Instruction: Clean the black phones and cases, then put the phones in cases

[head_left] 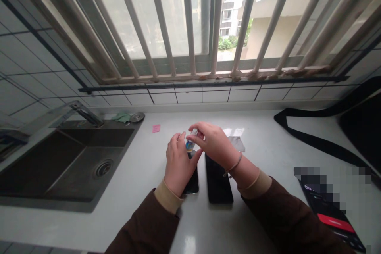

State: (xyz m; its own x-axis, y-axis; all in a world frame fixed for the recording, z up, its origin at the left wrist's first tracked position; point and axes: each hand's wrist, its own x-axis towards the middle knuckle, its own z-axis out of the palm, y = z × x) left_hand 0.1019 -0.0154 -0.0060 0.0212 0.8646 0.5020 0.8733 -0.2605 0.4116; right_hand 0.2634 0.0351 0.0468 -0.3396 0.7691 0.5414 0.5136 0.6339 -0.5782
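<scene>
A small clear bottle [190, 145] with a blue label is held between my two hands above the counter. My left hand [178, 162] is curled around its lower part, fingers on the far left side and thumb on the right. At the bottle's top, my right hand [210, 139] pinches with thumb and fingers, partly hiding the cap area. Under my left hand lies a dark phone [193, 182], half covered. A larger black phone [219, 184] lies beside it, its far end beneath my right hand. Behind my right wrist are a grey cloth [237, 143] and a white packet [238, 131].
To the left is a sink [119, 143] with a faucet [86, 115], a green cloth [121, 117] and a metal drain strainer [137, 117]. A pink sticky note [156, 128] lies near it. At right are a black strap [312, 139] and a lit phone [330, 210].
</scene>
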